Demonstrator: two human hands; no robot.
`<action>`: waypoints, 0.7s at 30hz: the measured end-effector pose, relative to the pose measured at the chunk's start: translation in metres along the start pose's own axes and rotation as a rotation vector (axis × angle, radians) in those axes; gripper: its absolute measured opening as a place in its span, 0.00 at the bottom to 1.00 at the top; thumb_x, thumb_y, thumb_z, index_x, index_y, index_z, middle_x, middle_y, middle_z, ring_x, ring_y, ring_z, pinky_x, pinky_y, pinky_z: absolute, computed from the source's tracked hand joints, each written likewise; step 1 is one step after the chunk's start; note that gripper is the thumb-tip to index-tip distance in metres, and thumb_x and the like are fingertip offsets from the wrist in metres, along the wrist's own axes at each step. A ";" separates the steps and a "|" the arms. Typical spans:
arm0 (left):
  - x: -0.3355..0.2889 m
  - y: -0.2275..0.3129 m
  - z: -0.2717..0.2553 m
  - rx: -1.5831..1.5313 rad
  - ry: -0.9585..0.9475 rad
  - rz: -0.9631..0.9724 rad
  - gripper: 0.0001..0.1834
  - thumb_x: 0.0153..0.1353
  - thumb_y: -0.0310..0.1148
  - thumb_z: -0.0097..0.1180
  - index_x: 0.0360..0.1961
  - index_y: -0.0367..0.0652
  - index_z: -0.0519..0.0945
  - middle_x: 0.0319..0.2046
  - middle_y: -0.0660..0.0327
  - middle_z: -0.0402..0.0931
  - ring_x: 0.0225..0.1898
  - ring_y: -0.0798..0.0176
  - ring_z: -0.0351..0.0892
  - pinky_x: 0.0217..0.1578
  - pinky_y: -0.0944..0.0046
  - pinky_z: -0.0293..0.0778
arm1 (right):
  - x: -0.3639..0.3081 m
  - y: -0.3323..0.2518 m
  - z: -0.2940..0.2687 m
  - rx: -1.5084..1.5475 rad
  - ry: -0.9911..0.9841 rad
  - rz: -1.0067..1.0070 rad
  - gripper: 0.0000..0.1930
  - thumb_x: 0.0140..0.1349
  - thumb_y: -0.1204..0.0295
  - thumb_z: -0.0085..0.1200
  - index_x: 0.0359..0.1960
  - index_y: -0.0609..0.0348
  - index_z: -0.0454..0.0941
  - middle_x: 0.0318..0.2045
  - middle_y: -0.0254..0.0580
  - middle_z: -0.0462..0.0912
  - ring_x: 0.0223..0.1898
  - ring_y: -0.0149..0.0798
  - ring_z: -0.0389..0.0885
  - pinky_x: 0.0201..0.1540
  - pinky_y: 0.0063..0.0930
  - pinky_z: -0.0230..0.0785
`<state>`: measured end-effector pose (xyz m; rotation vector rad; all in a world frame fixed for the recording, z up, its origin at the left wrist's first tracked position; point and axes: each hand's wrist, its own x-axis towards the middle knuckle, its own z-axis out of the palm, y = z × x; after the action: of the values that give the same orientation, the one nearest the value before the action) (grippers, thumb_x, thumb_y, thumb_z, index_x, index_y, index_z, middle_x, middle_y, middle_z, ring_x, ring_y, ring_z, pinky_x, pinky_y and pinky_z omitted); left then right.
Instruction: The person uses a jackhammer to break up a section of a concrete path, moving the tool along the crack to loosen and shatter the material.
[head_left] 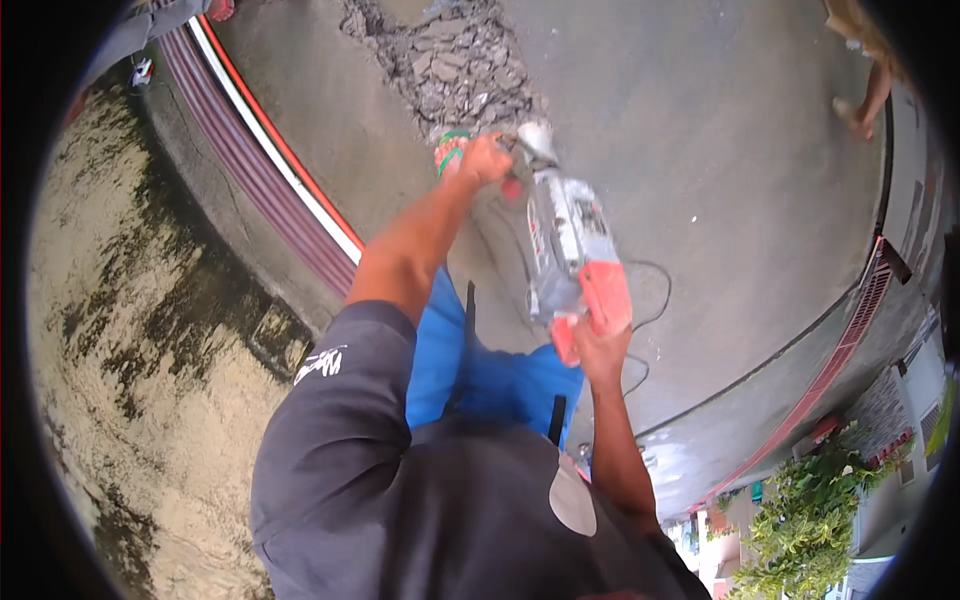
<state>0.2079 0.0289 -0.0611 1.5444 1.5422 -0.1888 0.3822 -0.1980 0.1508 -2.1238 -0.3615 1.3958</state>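
Grey concrete ground (720,160) spreads out below us, a maroon ribbed strip (225,125) curving along our left and green plants (810,520) down at the lower right. And front and centre, here's our demolition hammer (575,225), lying between our two hands, its nose pointing away from us toward the patch of broken rubble (460,75)!

Our right hand (600,345) is wrapped around the red rear handle (607,292); our left hand (487,160) is closed up front at the nose, apparently around the side handle, though blur hides the exact grip. Neither is spread. Whether a finger is on the trigger, we can't tell, and the chisel end is too smeared to read.

Now, to do this well, we'd judge: steer with the left, push along the tool's line with the right, and work from the rubble's broken edge so pieces can split off into the gap. But watch that foot in the green sandal (452,152), just beside the nose! It should come well back before any blow lands. The black cable (660,300) loops out on our right; best kept behind us. And that other person's bare leg (875,100), upper right, wants plenty of room from flying chips.
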 end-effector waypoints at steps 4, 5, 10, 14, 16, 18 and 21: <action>-0.014 -0.094 0.007 0.474 0.416 -0.009 0.29 0.47 0.42 0.57 0.53 0.45 0.85 0.47 0.39 0.83 0.56 0.39 0.79 0.63 0.50 0.69 | 0.003 -0.007 0.035 0.070 -0.138 0.026 0.12 0.55 0.76 0.65 0.41 0.68 0.82 0.33 0.39 0.85 0.33 0.32 0.82 0.40 0.31 0.75; -0.026 -0.090 0.027 0.456 0.379 -0.002 0.29 0.47 0.42 0.57 0.53 0.45 0.85 0.47 0.39 0.83 0.56 0.39 0.79 0.63 0.50 0.69 | -0.008 0.011 0.028 0.029 -0.054 0.040 0.14 0.54 0.75 0.65 0.42 0.67 0.82 0.34 0.40 0.86 0.34 0.32 0.82 0.41 0.31 0.75; 0.001 -0.035 0.035 -0.001 -0.063 -0.163 0.35 0.46 0.51 0.59 0.55 0.44 0.82 0.61 0.41 0.71 0.67 0.39 0.64 0.72 0.46 0.51 | -0.018 0.030 0.016 0.044 0.132 -0.021 0.15 0.54 0.75 0.64 0.43 0.68 0.81 0.34 0.42 0.86 0.35 0.33 0.83 0.40 0.32 0.75; 0.000 -0.078 0.036 0.254 0.165 -0.072 0.37 0.46 0.52 0.59 0.57 0.43 0.81 0.64 0.43 0.70 0.69 0.40 0.62 0.72 0.46 0.50 | -0.005 0.019 0.026 -0.028 0.036 0.013 0.16 0.54 0.75 0.64 0.44 0.68 0.81 0.34 0.42 0.86 0.36 0.34 0.84 0.41 0.32 0.75; 0.009 -0.082 0.035 0.266 0.166 -0.098 0.38 0.46 0.52 0.59 0.58 0.43 0.81 0.65 0.43 0.69 0.69 0.41 0.62 0.73 0.46 0.50 | 0.002 0.022 0.031 -0.012 0.026 -0.012 0.16 0.54 0.75 0.65 0.44 0.68 0.81 0.34 0.41 0.86 0.36 0.34 0.84 0.41 0.31 0.75; 0.000 -0.073 0.043 0.268 0.125 -0.115 0.39 0.45 0.53 0.59 0.59 0.44 0.81 0.66 0.44 0.69 0.70 0.41 0.62 0.73 0.46 0.49 | -0.005 0.023 0.029 -0.011 0.044 -0.006 0.16 0.53 0.75 0.65 0.44 0.68 0.81 0.34 0.41 0.86 0.35 0.33 0.83 0.41 0.31 0.75; 0.000 -0.059 0.040 0.021 -0.067 -0.156 0.40 0.45 0.53 0.59 0.60 0.44 0.81 0.67 0.44 0.68 0.70 0.42 0.61 0.74 0.46 0.49 | -0.008 0.015 0.029 -0.023 0.064 0.045 0.14 0.54 0.77 0.65 0.42 0.68 0.81 0.35 0.39 0.85 0.36 0.33 0.82 0.42 0.31 0.74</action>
<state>0.1769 -0.0099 -0.1118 1.4202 1.6124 -0.3421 0.3513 -0.2054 0.1393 -2.2029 -0.3075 1.3510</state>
